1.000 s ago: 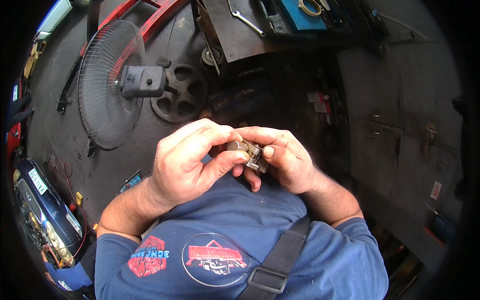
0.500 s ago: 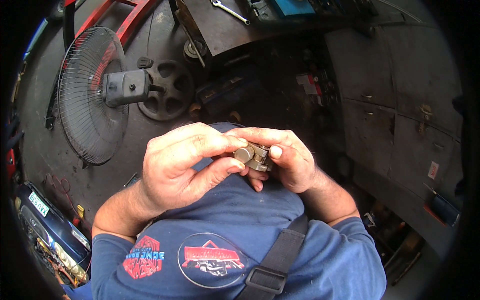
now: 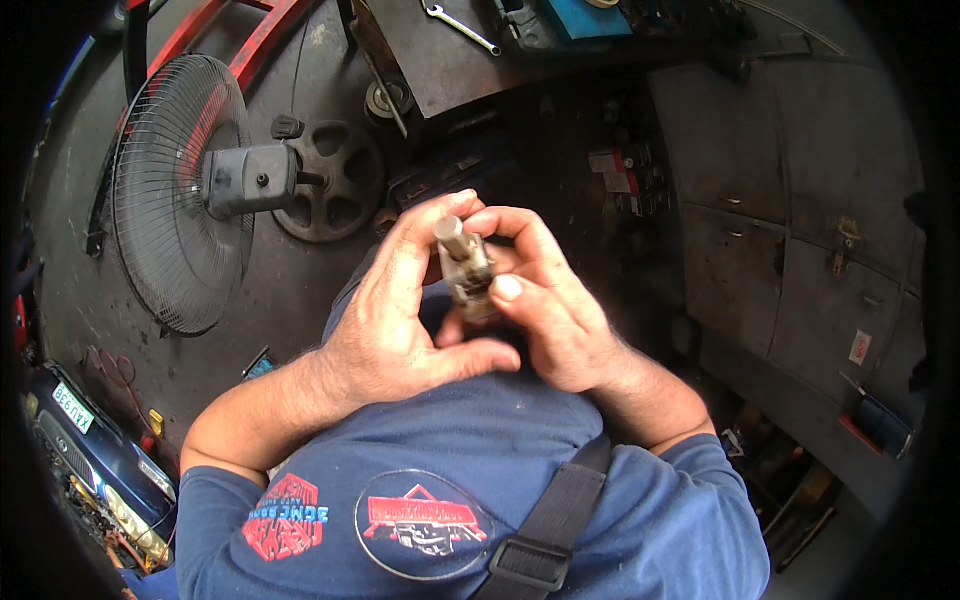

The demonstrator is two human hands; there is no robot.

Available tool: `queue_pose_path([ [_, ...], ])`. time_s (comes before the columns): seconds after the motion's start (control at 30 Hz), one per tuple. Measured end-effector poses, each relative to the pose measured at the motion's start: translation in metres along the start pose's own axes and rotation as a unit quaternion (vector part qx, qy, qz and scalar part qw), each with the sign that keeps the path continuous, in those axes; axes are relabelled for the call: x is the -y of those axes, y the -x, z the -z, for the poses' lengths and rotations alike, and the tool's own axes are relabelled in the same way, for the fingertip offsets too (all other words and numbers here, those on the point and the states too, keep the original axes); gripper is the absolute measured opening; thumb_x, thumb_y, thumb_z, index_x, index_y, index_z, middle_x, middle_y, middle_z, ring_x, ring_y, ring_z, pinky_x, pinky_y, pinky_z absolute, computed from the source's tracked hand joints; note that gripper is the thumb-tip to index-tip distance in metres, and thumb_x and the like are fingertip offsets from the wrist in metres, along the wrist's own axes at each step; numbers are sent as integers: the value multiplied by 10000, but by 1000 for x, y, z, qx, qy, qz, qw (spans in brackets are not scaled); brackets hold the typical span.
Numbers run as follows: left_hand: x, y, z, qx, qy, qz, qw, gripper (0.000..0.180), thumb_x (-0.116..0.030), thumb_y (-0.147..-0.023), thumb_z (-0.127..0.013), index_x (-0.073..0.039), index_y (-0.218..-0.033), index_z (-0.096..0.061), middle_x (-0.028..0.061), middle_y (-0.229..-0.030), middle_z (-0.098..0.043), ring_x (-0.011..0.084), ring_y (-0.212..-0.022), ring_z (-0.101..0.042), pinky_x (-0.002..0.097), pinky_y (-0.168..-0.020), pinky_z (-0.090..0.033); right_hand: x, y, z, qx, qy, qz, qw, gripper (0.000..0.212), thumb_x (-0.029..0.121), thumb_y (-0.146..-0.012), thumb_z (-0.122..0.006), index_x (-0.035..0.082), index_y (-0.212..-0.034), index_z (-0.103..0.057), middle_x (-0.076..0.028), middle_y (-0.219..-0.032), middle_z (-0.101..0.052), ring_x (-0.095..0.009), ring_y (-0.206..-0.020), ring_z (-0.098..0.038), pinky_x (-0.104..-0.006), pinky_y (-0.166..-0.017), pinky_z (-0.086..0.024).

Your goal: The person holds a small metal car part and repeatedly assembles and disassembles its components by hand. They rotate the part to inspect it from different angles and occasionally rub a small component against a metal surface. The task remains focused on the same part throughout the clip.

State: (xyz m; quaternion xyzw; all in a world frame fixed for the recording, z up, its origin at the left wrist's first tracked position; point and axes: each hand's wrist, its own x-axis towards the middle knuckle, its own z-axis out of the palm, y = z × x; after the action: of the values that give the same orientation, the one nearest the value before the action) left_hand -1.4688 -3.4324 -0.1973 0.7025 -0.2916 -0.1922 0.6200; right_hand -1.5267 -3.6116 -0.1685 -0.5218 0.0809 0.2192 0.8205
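Observation:
A small metal mechanical part is tilted upright in front of my chest. It has a round pin with a flat end at the top and a blocky, forked body below, slightly blurred. My right hand holds it, with the thumb pressed on the body and the fingers curled behind. My left hand is cupped around its left side, with the fingers stretched up beside the pin and the thumb apart, below the part. Whether the left fingertips touch the metal is hard to tell.
At the left stands a pedestal fan with a round base. A workbench with a combination wrench is ahead. Dark metal cabinets line the right. At lower left is a dark blue car.
The metal part has turned from lying sideways to upright and shifted up and left. My left thumb and forefinger have come off the pin and spread apart; my right hand keeps its grip.

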Motion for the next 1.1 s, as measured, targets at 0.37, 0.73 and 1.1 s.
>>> queue_pose_path([
  [0.37, 0, 3, 5, 64, 52, 116, 990, 542, -164, -791, -687, 15, -1231, -427, 110, -988, -585, 194, -902, -600, 328, -818, -495, 19, -8, 3, -67, 481, 176, 856, 320, 162, -826, -757, 38, -1092, -631, -107, -942, -642, -252, -851, -674, -328, -739, -566],
  [0.73, -14, 18, -2, 80, 29, 94, 992, 457, -94, -681, -657, 4, -1067, -431, 153, -812, -525, 331, -728, -557, 409, -672, -469, 17, 7, 11, 16, 469, 255, 845, 227, 86, -796, -762, 18, -993, -671, -125, -970, -656, -254, -835, -676, -319, -725, -565],
  [1.1, -21, 30, -20, 37, -12, 58, 998, 634, -62, -665, -656, 4, -1250, -421, 151, -990, -531, 292, -836, -598, 377, -755, -502, -7, 25, 6, 0, -16, 12, 1000, 477, 94, -837, -763, 54, -1201, -456, -109, -1222, -510, -203, -1217, -518, -343, -992, -492],
])
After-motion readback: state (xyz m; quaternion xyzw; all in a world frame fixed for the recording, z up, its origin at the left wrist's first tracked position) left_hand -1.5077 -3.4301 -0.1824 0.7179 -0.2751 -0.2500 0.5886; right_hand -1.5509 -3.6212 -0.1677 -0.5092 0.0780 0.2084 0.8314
